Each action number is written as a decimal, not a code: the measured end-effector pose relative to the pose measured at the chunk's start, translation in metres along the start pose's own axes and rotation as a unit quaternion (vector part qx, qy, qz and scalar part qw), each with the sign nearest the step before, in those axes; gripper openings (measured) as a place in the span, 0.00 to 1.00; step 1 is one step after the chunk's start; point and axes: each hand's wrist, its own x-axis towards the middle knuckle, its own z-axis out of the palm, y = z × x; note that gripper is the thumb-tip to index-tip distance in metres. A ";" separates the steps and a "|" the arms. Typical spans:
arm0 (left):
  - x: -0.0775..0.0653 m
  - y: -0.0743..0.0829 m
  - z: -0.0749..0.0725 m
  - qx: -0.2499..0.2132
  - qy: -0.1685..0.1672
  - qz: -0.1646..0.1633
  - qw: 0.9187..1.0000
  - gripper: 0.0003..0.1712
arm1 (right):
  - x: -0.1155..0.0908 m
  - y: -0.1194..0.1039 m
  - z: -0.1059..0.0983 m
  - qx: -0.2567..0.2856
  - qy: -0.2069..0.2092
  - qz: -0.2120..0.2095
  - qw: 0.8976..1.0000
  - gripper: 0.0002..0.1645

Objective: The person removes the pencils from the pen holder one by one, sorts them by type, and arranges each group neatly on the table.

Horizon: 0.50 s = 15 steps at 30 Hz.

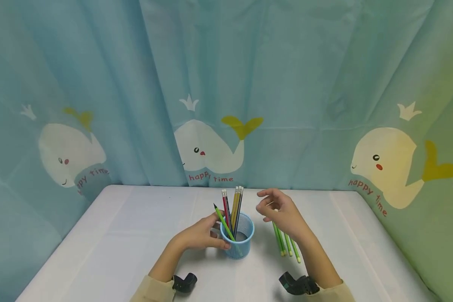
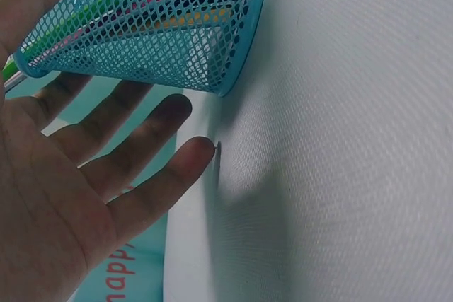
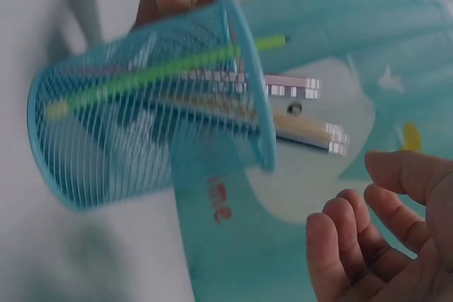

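A light blue mesh pencil cup (image 1: 240,251) stands upright on the table. My left hand (image 1: 199,234) holds it from the left, thumb on the near side by the rim and forefinger round the far side; the lower fingers spread out beside it in the left wrist view. Inside lean a green pencil (image 3: 170,68) with its black tip up and several red, dark and yellow pencils (image 1: 235,207) with their eraser ends up. Right of the cup, my right hand (image 1: 283,213) hovers with loosely bent fingers and nothing between them.
Several green pencils (image 1: 279,241) lie on the white table (image 1: 136,235) below and beside my right hand, eraser ends toward me. A blue-green curtain (image 1: 298,84) with printed whales hangs behind the table and along its sides.
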 end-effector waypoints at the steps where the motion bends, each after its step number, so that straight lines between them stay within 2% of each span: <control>1: 0.001 0.000 0.000 0.000 0.001 -0.001 1.000 0.43 | -0.001 -0.003 0.002 -0.002 -0.001 -0.011 1.000 0.21; 9: 0.009 0.000 0.004 -0.001 -0.008 0.011 1.000 0.46 | -0.005 -0.017 0.022 -0.033 0.003 -0.069 0.997 0.18; 15: 0.015 0.002 0.007 -0.004 -0.018 0.019 1.000 0.46 | -0.004 -0.026 0.038 -0.046 -0.020 -0.113 0.992 0.18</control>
